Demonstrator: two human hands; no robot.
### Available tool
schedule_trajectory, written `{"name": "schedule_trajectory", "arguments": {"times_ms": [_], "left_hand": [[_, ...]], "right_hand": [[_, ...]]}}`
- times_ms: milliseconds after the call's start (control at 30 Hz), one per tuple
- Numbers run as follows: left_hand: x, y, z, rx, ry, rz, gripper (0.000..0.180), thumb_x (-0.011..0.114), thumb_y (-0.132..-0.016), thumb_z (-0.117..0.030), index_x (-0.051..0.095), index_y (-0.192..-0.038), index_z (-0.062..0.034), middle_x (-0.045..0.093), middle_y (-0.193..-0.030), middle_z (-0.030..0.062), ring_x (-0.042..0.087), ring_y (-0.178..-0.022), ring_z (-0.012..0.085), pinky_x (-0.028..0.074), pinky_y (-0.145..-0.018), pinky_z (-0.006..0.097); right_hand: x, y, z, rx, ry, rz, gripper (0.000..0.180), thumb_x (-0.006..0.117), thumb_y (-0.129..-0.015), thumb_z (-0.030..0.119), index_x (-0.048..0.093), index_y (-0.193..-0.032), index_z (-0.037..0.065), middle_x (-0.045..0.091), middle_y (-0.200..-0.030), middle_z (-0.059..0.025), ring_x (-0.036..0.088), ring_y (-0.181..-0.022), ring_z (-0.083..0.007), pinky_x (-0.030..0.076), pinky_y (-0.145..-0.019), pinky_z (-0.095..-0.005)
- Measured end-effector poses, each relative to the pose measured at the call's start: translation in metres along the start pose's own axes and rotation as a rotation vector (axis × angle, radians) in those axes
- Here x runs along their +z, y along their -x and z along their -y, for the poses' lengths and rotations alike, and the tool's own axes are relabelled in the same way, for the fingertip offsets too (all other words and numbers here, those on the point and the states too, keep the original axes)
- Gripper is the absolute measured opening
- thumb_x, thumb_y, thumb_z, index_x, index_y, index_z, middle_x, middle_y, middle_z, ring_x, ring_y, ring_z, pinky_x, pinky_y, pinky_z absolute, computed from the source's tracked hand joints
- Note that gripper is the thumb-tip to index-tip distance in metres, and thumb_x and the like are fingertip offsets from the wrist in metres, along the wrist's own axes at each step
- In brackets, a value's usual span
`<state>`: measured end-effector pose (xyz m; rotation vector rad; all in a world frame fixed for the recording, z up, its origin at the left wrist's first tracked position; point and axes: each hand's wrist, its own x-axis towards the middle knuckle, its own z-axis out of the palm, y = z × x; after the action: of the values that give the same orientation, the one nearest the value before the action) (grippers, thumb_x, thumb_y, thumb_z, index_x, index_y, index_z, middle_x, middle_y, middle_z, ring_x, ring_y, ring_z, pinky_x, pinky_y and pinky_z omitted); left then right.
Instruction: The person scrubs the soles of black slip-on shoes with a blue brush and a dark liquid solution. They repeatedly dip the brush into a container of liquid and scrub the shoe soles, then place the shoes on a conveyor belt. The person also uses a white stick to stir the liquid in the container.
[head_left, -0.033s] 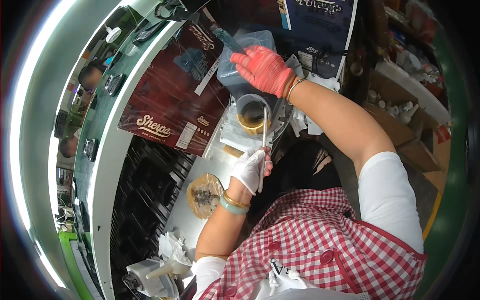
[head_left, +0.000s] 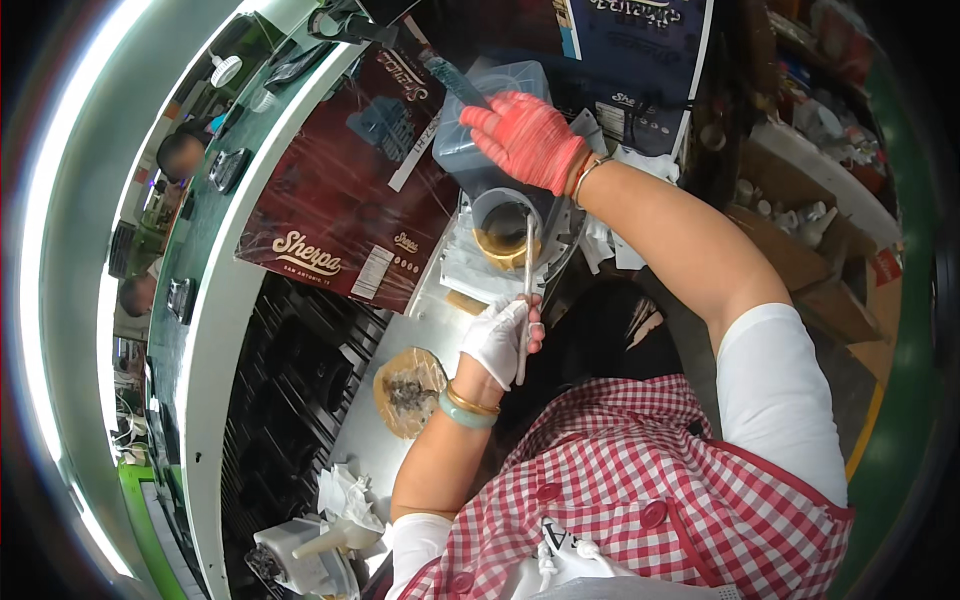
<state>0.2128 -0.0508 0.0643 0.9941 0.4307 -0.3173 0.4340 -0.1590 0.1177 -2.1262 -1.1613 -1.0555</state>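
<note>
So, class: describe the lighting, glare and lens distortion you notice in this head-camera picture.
In the head view, fisheye distortion bends the white counter edge into an arc, with a dark rim at the corners; a bright strip of glare runs down the left rim; reflections streak the glossy maroon box; the red-gloved right hand and white-gloved left hand look evenly lit and sharp.

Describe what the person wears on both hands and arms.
The left hand wears a white glove, with a pale green bangle and a gold bangle at the wrist. The right hand wears a red glove and a thin metal bangle. Both upper arms have white sleeves.
</note>
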Motion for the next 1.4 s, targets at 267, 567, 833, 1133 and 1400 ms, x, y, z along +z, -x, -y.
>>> {"name": "schedule_trajectory", "arguments": {"times_ms": [267, 567, 833, 1133, 1400], "left_hand": [[-0.003, 0.007, -0.009, -0.126, 0.274, 0.165, 0.032, 0.039, -0.097, -0.019, 0.045, -0.120, 0.0028, 0.043, -0.074, -0.0002, 0.037, -0.049, 0.0046, 0.033, -0.040, 0.016], [-0.007, 0.001, 0.011, -0.041, 0.702, 0.358, 0.034, 0.038, -0.097, -0.018, 0.042, -0.123, 0.0030, 0.043, -0.073, 0.0018, 0.036, -0.046, 0.0057, 0.032, -0.037, 0.017], [0.013, -0.004, 0.012, -0.048, 0.615, 0.323, 0.028, 0.047, -0.090, -0.015, 0.048, -0.112, 0.0016, 0.049, -0.081, 0.0063, 0.042, -0.056, 0.0114, 0.036, -0.047, 0.022], [0.027, -0.012, 0.026, 0.095, 0.488, 0.199, 0.018, 0.049, -0.091, -0.010, 0.049, -0.108, -0.0043, 0.056, -0.092, 0.0079, 0.049, -0.065, 0.0141, 0.041, -0.051, 0.024], [0.043, -0.009, 0.017, -0.018, 0.588, 0.326, 0.030, 0.048, -0.091, -0.018, 0.047, -0.114, -0.0004, 0.052, -0.087, 0.0071, 0.040, -0.056, 0.0106, 0.034, -0.045, 0.020]], "right_hand": [[0.001, 0.002, -0.002, 0.005, 0.008, -0.010, 0.030, 0.053, -0.085, 0.026, 0.059, -0.110, 0.011, 0.060, -0.096, -0.0148, 0.057, -0.091, -0.0324, 0.044, -0.083, -0.0394], [0.001, 0.002, -0.002, -0.009, 0.002, -0.030, 0.029, 0.052, -0.085, 0.026, 0.059, -0.109, 0.010, 0.061, -0.094, -0.0142, 0.057, -0.091, -0.0315, 0.044, -0.083, -0.0392], [0.004, 0.003, -0.003, -0.006, 0.005, -0.086, 0.029, 0.050, -0.086, 0.027, 0.060, -0.107, 0.009, 0.062, -0.094, -0.0128, 0.057, -0.091, -0.0302, 0.043, -0.085, -0.0390], [0.000, 0.003, 0.000, -0.001, 0.000, -0.051, 0.028, 0.055, -0.084, 0.025, 0.060, -0.108, 0.011, 0.061, -0.096, -0.0152, 0.057, -0.093, -0.0330, 0.044, -0.085, -0.0390], [0.003, 0.005, -0.002, -0.008, 0.017, -0.074, 0.029, 0.053, -0.085, 0.026, 0.060, -0.107, 0.010, 0.062, -0.097, -0.0131, 0.057, -0.094, -0.0315, 0.042, -0.088, -0.0389]]}}
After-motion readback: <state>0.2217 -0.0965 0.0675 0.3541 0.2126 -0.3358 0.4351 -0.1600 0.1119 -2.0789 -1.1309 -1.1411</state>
